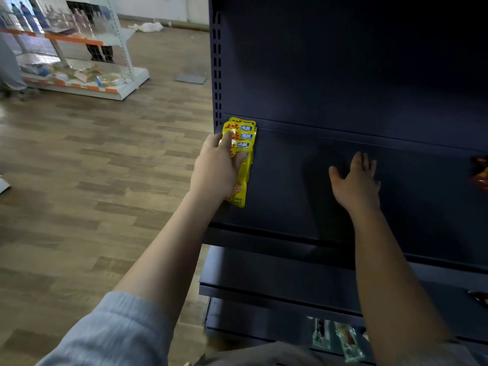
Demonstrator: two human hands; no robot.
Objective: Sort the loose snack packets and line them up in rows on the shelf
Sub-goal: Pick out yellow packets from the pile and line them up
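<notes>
1. The fingers (pixel 229 143) of the left hand (pixel 215 171) lie across the lower faces of the yellow snack packets (pixel 239 143), pressing the stack down at the far left end of the dark shelf (pixel 303 180); whether the thumb curls under the stack cannot be told.
2. The packets overlap like a fanned row running from the shelf's back edge toward the front, their printed tops showing above the fingertips and one packet's bottom end sticking out below the palm.
3. The right hand (pixel 355 182), at centre right of the frame, has its fingers spread and extended, palm down on or just over the bare shelf surface, well apart from the yellow stack and holding nothing.
4. A red packet (pixel 480 174) shows at the right edge of the same shelf.
5. Green packets (pixel 335 336) lie on a lower shelf at the bottom of the frame.
6. A white shelving unit (pixel 79 48) stands on the wooden floor (pixel 92 167) at upper left.
</notes>
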